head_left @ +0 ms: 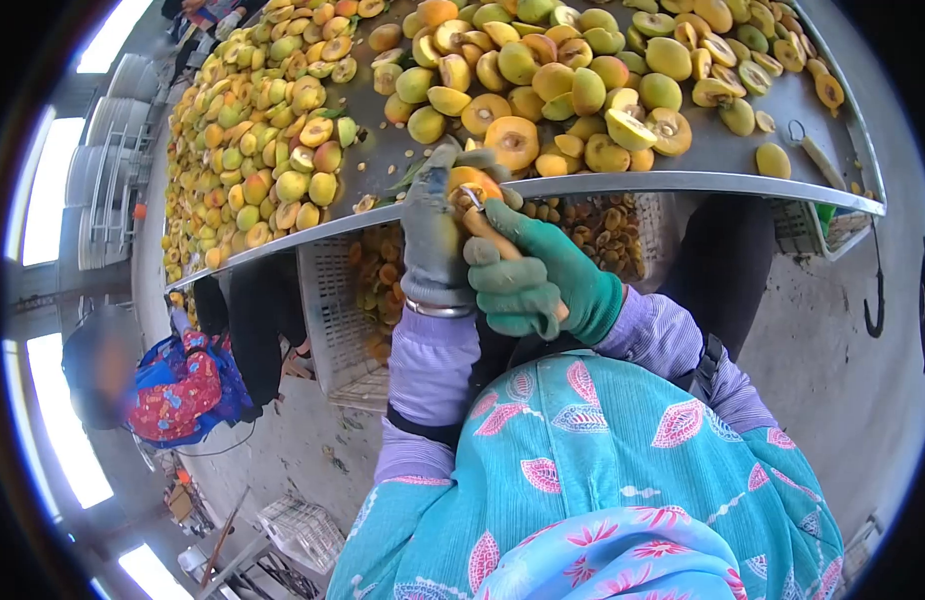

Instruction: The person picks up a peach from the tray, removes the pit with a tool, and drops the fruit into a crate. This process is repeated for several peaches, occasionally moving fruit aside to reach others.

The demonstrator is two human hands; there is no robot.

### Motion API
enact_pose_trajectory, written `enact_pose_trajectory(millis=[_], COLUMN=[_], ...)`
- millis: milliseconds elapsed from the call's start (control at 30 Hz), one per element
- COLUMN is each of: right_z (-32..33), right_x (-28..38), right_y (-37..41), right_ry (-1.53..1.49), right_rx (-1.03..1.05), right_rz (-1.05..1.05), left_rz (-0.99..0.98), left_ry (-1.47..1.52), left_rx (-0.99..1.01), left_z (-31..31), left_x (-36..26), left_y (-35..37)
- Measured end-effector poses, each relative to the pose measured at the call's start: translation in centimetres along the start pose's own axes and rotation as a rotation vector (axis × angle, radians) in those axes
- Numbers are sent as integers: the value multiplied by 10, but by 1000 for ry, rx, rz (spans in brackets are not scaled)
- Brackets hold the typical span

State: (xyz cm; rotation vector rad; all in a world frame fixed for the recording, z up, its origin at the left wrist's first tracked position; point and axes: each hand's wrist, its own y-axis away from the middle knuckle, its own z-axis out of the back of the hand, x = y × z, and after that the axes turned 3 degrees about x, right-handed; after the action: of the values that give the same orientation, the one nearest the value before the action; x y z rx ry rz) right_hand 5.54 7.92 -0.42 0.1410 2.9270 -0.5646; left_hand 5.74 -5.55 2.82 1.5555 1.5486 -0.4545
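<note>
My left hand (433, 225), in a grey glove, is closed around a halved yellow peach (469, 178) at the table's front edge. My right hand (548, 275), in a green glove, grips the wooden handle of a pitting tool (500, 240). The tool's curved metal tip overlaps the peach's cut centre. Just beyond my hands lies a pile of whole and halved peaches (588, 90) on the metal table (763, 125). A large halved peach (512, 143) sits close to my left fingertips.
A second heap of peaches (253, 150) covers the table's left part. Another wooden-handled tool (823, 163) lies at the right edge near a lone peach (773, 160). Below the table stand a white crate (333, 330) and piled fruit pieces (603, 235). A person (188, 395) sits at left.
</note>
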Motion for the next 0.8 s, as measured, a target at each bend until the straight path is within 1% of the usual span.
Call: enact_pose_trajectory(millis=[67,100,200,233,267,333,367,400,433,467,500,567,600,633,667,700,733,767,800], right_z=[-9,-8,-11,0,37,52,39,12,-10,-20,-28,-39,-31,-17,-7,-11,-17,-24,-28], right_x=[-14,-16,-7,5,18,15,11,3,4,7,8,16,21,30,39,43,42,41,42], right_y=[-6,-9,27,48,67,89,89,83,76,70,65,62,61,57,52,45,38,29,22], right_ry=[16,-50,95,184,26,240,396,547,718,854,983,1238,1425,1609,1789,1958,2006,2061,2122], right_rx=[39,26,-133,-378,-483,-931,-966,-1000,-1025,-1060,-1093,-1111,-1107,-1089,-1062,-1088,-1081,-1064,-1043], right_rz=[-55,-88,-21,29,105,205,181,152,135,204,267,387,503,618,739,738,653,567,485], left_rz=[64,-63,-2,-12,-35,-323,-458,-542,-547,-499,-442,-482,-484,-529,-533,-525,-508,-493,-467], left_ry=[350,13,-277,-845,-1404,-1477,-1497,-1618,-1868,-2016,-2174,-2101,-2070,-2003,-1711,-1419,-1123,-1103,-999], left_rx=[-212,-10,-223,-421,-624,-510,-457,-337,-374,-169,-41,65,113,114,110,104,84,-34,16], left_z=[9,18,67,84,94,69,48,17,-7,-20,-17,-11,-6,-2,2,7,7,3,-2], left_x=[3,-5,-41,-53,-56,-50,-43,-32,-14,-1,15,13,9,2,-1,-3,-5,-7,-7], left_y=[16,25,45,40,34,5,-11,-28,-50,-65,-84,-94,-93,-87,-82,-76,-63,-50,-40])
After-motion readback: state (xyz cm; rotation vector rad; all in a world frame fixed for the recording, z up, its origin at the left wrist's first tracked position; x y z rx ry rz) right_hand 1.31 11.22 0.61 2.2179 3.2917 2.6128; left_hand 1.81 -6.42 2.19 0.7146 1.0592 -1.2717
